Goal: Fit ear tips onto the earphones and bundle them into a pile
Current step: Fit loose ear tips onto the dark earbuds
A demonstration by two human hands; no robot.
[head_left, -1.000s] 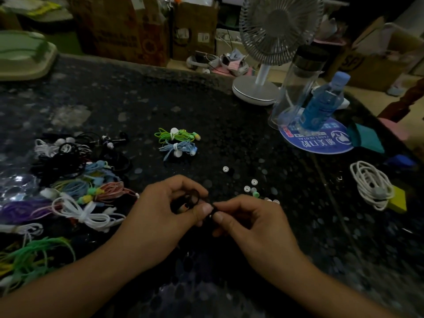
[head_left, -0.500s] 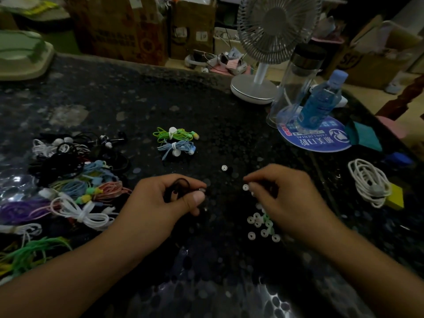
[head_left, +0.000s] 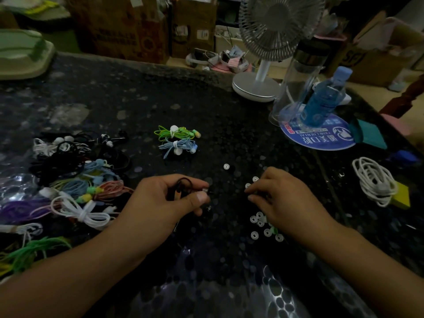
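Multicoloured bundled earphones (head_left: 75,187) lie heaped at the table's left. The left hand (head_left: 165,203) grips a black earphone (head_left: 181,188), its cord looping above the thumb. Small white ear tips (head_left: 260,222) lie scattered beneath the right hand (head_left: 284,200), whose curled fingertips reach among them; whether they pinch one, I cannot tell.

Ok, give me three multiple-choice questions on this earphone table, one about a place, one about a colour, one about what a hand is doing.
1. Where is the fan?
A. far edge of the table
B. beside the left hand
C. on the floor

2. What colour is the bundle just behind the blue bundle?
A. red
B. green
C. white

3. What does the left hand hold?
A. nothing
B. a bottle
C. a black earphone

Answers: 1 A, its base stands at the far edge; 2 B, its cord is bright green; 3 C, fingers curl round the black cord.
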